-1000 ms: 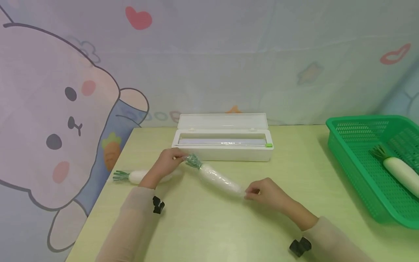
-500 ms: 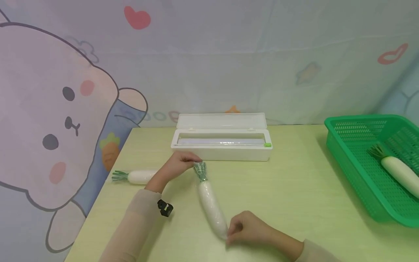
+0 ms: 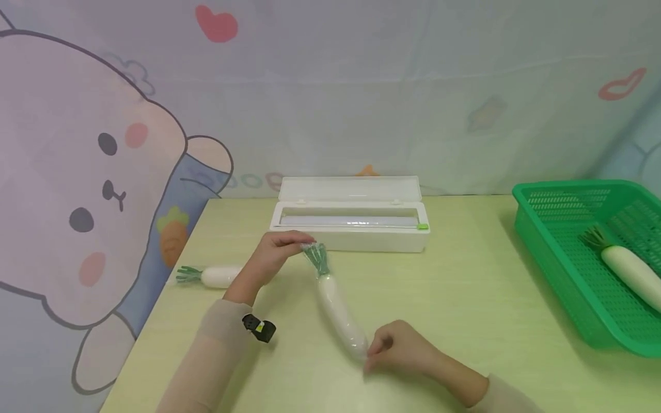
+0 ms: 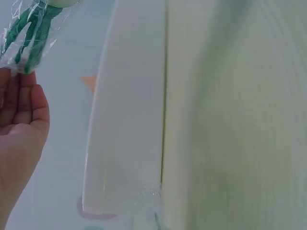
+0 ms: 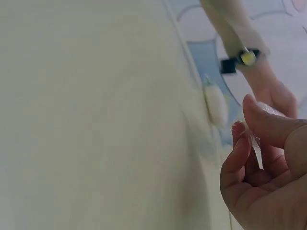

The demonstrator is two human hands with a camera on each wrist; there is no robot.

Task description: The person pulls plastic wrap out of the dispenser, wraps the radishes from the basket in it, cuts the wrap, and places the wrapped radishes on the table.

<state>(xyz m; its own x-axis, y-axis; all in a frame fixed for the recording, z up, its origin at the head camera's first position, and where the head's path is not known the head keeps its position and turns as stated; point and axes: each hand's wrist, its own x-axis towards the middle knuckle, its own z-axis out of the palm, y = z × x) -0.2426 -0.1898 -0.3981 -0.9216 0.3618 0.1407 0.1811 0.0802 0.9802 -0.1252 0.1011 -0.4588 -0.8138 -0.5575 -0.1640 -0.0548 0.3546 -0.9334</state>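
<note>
A white radish (image 3: 341, 315) with green leaf stubs (image 3: 317, 258), wrapped in clear plastic film, slants between my two hands. At its leafy end, my left hand (image 3: 271, 252) pinches the gathered film; the left wrist view shows the fingertips against the film below the green stubs (image 4: 36, 40). My right hand (image 3: 403, 351) pinches the twisted film at the tapered tip, and the right wrist view shows a bit of clear film (image 5: 254, 141) between thumb and fingers. A second radish (image 3: 219, 277) lies to the left, partly hidden behind my left forearm.
A white film dispenser box (image 3: 356, 241) stands at the table's back with its lid (image 3: 351, 189) raised and a roll (image 3: 351, 221) inside. To the right, a green basket (image 3: 555, 275) holds another radish (image 3: 631, 269). A patterned cloth (image 3: 330, 115) hangs behind the table.
The wrapped radish has swung to a steeper slant, its tip coming nearer to me. My right hand moved towards me with the tip, then slightly back; my left hand shifted a little right.
</note>
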